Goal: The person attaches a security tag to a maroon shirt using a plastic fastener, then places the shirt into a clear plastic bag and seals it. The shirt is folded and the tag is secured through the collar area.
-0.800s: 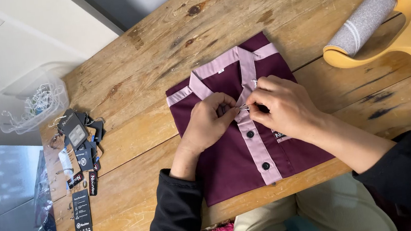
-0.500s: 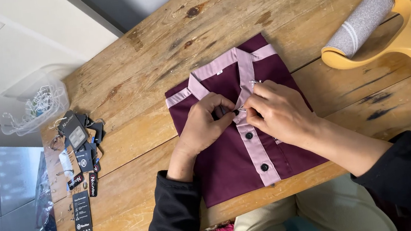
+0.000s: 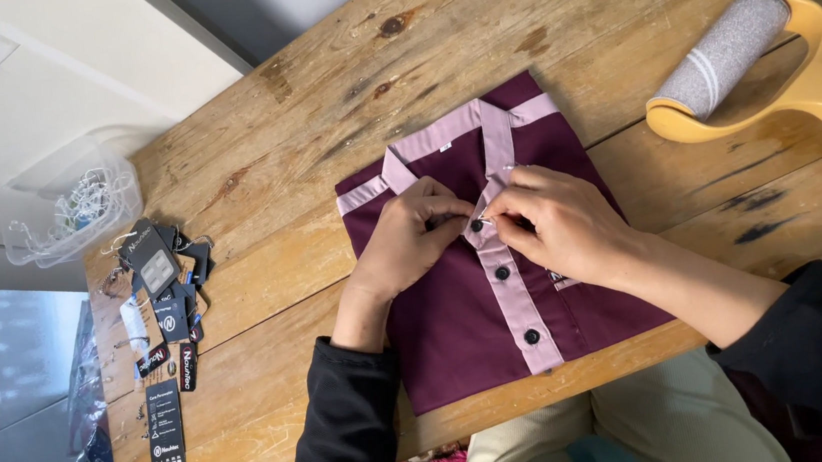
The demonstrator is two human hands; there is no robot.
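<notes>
Wooden counter (image 3: 300, 121) carries a folded maroon shirt (image 3: 460, 327) at its near edge. Left hand (image 3: 410, 241) and right hand (image 3: 563, 226) curl knuckles-up, fingertips pinching its pink button strip (image 3: 505, 272) at the top button.

I am seeing a shirt (image 3: 461, 337) showing deep maroon, with its collar (image 3: 437, 138) and button strip (image 3: 525, 315) showing pale pink, and its buttons (image 3: 503, 273) looking black. The tabletop (image 3: 318, 99) is showing warm brown wood with dark knots and grain streaks. The lint roller (image 3: 730, 50) is showing a yellow handle and a speckled grey roll with pale bands. The tags (image 3: 160, 285) are looking black with white print. My sleeves (image 3: 346, 438) are showing black.
</notes>
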